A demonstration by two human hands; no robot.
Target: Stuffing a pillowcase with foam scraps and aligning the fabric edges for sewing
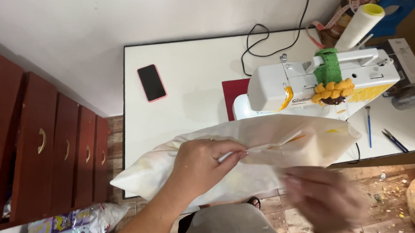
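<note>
A cream-white fabric piece [280,137] with faint yellow marks lies across the front edge of a white table [190,70]. My left hand [206,164] pinches a fold of this fabric near its middle. My right hand [326,201] is blurred by motion, lower right of the fabric, just under its edge; whether it grips the cloth cannot be made out. A white sewing machine [310,83] stands behind the fabric, with a green and yellow crocheted sunflower [330,91] on its arm.
A black phone in a pink case [151,83] lies on the table's left part. A dark red mat [232,92] sits under the machine, a thread cone [360,23] behind it, blue pens [369,126] to the right. Red-brown drawers [45,147] stand at left.
</note>
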